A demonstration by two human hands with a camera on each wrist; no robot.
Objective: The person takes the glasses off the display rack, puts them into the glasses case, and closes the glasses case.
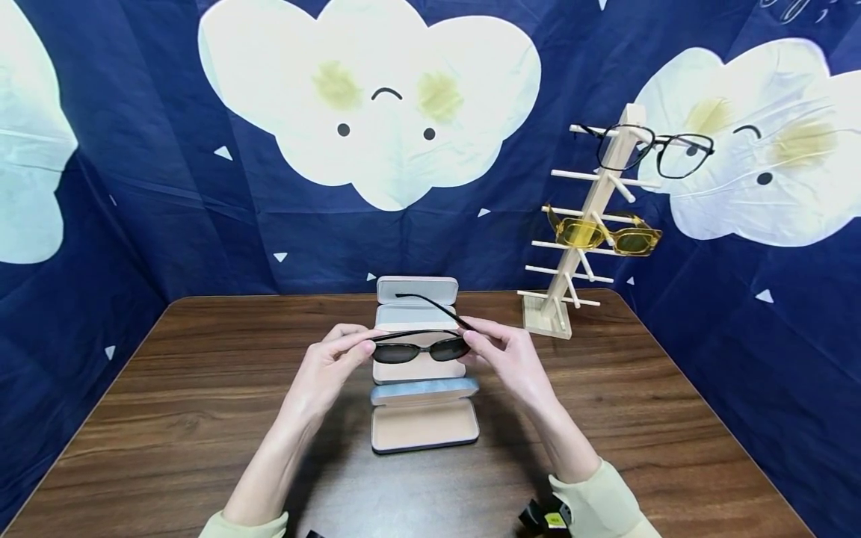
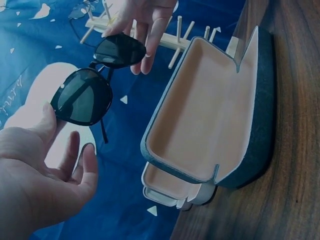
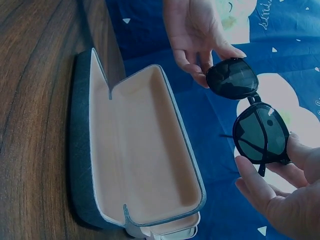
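Both hands hold the black sunglasses (image 1: 421,348) in the air just above the open blue-grey glasses case (image 1: 424,415), their long axis running side to side, level with the case's length. The left hand (image 1: 334,364) pinches the left end and the right hand (image 1: 507,357) the right hinge, fingers curled. The lenses are dark, one temple folded, the other sticking out toward the white case (image 1: 417,299) behind.

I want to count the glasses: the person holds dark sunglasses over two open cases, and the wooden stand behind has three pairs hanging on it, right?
Not quite. The pale wooden peg stand carries two pairs, not three: black-framed clear glasses and yellow-tinted glasses, as the head view shows. The rest holds: both hands hold the black dark-lensed sunglasses over two open cases.
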